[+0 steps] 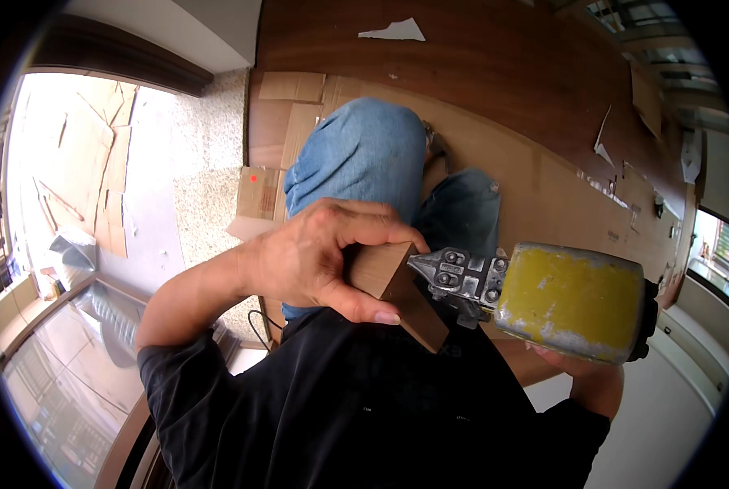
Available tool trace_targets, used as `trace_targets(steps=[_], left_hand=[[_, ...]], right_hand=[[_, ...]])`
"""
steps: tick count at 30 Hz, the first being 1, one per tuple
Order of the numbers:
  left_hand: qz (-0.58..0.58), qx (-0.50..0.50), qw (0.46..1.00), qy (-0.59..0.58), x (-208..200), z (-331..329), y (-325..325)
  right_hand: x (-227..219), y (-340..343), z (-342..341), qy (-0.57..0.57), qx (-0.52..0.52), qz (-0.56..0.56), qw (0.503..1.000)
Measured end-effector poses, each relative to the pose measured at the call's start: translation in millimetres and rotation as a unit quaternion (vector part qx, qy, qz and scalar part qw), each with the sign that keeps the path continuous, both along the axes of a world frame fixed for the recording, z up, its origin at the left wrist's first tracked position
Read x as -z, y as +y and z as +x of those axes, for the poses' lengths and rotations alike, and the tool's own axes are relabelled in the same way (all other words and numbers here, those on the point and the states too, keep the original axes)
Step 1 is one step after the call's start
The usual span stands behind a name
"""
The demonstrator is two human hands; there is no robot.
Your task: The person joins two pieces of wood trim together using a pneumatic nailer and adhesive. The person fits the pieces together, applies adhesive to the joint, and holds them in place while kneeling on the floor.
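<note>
My left hand (303, 253) grips a brown wooden block (420, 306) in front of my torso, with the thumb along the near side and the fingers over the far side. A worn yellow nail gun (572, 301) lies across from the right, its dark metal nose pointing left. The nose tip meets the block's right edge, though I cannot tell whether they touch. Below the nail gun's body, my right hand (567, 360) holds it from underneath. Most of that hand, and the nail gun's handle, are hidden behind the yellow body.
My bent knee in blue jeans (360, 147) rises just beyond the block. Flattened cardboard (527, 183) covers part of the brown floor (479, 49). A torn white scrap (395, 31) lies farther off. At left are a speckled stone sill (209, 171) and a thin black cable (258, 322).
</note>
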State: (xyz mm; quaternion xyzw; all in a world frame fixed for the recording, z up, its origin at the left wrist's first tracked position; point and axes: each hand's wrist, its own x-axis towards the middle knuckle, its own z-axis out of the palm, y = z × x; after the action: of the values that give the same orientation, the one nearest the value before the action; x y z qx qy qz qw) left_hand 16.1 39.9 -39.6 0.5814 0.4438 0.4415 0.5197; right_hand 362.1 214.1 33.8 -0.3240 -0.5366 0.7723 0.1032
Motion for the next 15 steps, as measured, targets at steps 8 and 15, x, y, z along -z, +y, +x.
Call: trace_targets(steps=[8, 15], left_hand=[[0.007, -0.01, 1.0, 0.015, 1, -1, -3], [-0.005, -0.013, 1.0, 0.014, 1, 0, -2]], right_hand=[[-1, 2, -5, -0.01, -0.011, 0.002, 1.0], [3, 2, -7, -0.015, -0.017, 0.003, 1.0]])
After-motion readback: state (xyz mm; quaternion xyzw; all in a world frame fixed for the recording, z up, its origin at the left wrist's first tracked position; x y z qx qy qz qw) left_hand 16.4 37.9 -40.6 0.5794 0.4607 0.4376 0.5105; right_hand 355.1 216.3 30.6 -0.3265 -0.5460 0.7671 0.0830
